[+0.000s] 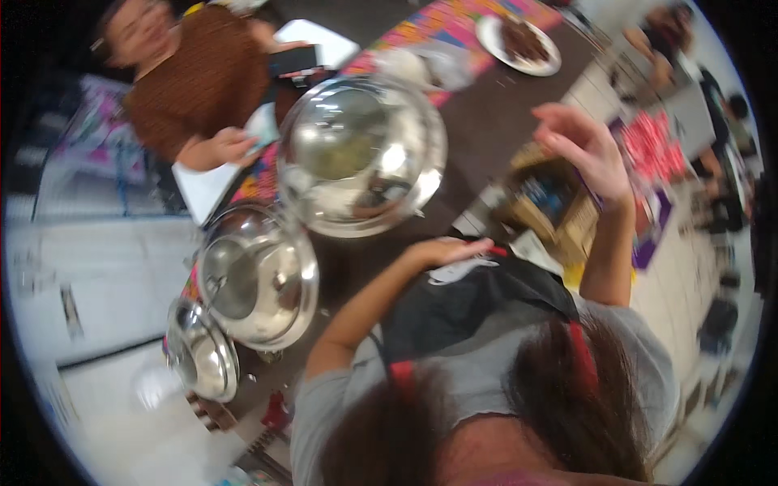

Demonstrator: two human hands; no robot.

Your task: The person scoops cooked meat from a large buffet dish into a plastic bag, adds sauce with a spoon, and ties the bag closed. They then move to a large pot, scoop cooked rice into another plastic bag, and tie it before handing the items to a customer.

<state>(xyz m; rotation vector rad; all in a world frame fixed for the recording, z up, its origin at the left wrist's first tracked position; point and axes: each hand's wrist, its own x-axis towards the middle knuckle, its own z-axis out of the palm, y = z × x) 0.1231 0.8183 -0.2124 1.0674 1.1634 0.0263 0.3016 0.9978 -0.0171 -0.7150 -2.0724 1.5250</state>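
Note:
My left hand (447, 250) rests on the front of the black apron (468, 304), near its red trim; whether it grips the cloth is unclear. Raised at the right, my right hand (580, 146) has its fingers loosely bent, with nothing seen in it. Ahead of me stands a large shiny metal chafing dish (361, 158) with a glass window in its lid, food dimly visible beneath. Two more dishes follow along the table: a middle one (258, 276) and a far-left one (203, 349). An oval white plate (518, 45) with dark brown food lies at the far end.
Across the dark table (486, 133) a person in a brown top (200, 73) holds something pale. A clear plastic bag (447, 64) lies on the patterned runner. Below the table's right edge is an open cardboard box (577, 225); a red and white bundle (653, 146) is beyond. Other people appear farther right.

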